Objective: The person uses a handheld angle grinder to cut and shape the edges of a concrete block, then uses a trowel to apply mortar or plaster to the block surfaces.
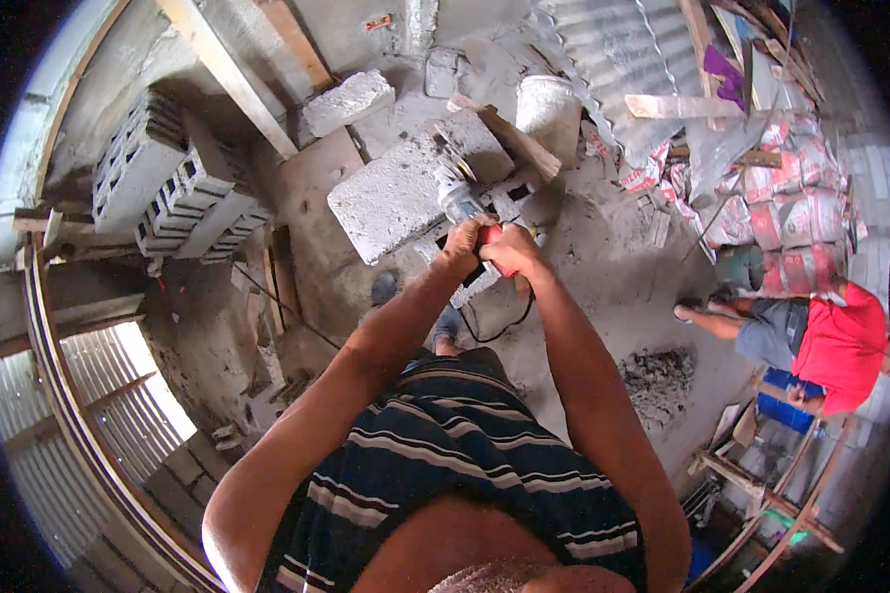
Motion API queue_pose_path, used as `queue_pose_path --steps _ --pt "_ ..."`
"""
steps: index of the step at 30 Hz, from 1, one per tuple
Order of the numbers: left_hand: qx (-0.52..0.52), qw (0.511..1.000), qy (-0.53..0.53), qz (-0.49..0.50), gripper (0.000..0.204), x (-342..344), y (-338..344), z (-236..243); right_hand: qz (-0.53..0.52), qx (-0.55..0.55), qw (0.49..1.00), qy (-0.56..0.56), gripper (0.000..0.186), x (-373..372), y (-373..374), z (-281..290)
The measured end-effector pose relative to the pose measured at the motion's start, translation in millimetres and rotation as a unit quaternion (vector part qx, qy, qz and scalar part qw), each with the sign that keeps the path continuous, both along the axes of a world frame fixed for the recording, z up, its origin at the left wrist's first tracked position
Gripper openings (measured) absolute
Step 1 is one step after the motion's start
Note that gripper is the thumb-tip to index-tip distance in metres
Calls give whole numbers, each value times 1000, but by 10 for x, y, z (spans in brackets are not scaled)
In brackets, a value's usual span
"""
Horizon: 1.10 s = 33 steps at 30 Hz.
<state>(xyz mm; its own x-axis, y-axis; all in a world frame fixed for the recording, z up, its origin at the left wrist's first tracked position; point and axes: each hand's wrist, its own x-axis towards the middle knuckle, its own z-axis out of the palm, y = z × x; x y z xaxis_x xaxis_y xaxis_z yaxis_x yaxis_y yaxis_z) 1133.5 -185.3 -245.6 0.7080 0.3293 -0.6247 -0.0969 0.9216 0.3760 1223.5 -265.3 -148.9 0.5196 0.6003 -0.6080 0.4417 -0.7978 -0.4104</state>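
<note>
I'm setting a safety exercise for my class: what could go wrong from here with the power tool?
The left hand and right hand grip the power tool without gloves, so flying chips from the concrete block might cut them. The black cord loops near the right foot and could snag it.

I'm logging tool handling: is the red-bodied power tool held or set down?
Held: the left hand and right hand both grip the red-bodied power tool. Whether it is running, I cannot tell.
</note>
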Motion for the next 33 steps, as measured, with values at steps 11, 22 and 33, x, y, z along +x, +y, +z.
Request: queue_pose_path --steps 11,22,33 --pt "212 976 5 44 47 82 204 -320 19 -4 999 47 54 33 344 139" --pt "-16 990 125 60 27 115 111 679 -18 4 997 78 40 171 177 42" --pt "-51 987 136 65 25 220 -43 577 35 -9 997 68 36 259 36 9"
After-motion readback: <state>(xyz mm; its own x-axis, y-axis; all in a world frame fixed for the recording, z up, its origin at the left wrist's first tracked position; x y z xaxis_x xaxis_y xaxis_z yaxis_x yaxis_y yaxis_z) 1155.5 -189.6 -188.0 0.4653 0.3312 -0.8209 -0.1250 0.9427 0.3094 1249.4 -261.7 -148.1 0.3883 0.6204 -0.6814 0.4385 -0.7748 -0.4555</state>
